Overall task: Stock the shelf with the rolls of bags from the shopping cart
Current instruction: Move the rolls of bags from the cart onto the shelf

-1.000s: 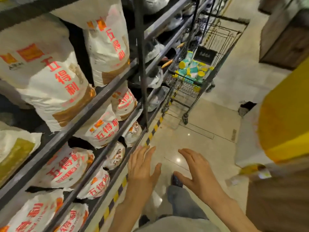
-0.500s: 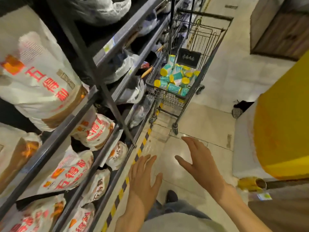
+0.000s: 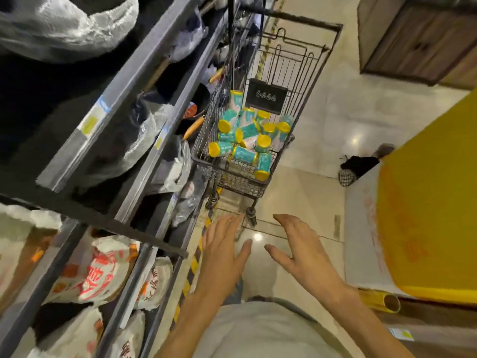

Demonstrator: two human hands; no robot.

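Note:
A dark wire shopping cart (image 3: 304,81) stands in the aisle ahead, against the shelving. In its basket lie several teal rolls of bags with yellow caps (image 3: 247,139). The dark metal shelf unit (image 3: 121,81) runs along my left. My left hand (image 3: 223,250) and my right hand (image 3: 300,250) are stretched out side by side over the floor, short of the cart. Both have relaxed, spread fingers and hold nothing.
White sacks with red print (image 3: 100,273) fill the lower left shelves, and plastic-wrapped goods (image 3: 144,140) sit higher up. A yellow block (image 3: 433,208) on a white base bounds the aisle on the right. A wooden cabinet (image 3: 418,40) stands far right. Glossy tile floor (image 3: 317,192) lies between.
I have moved along the aisle toward the cart, which now looks larger and nearer. Both hands stay open and have risen slightly in view.

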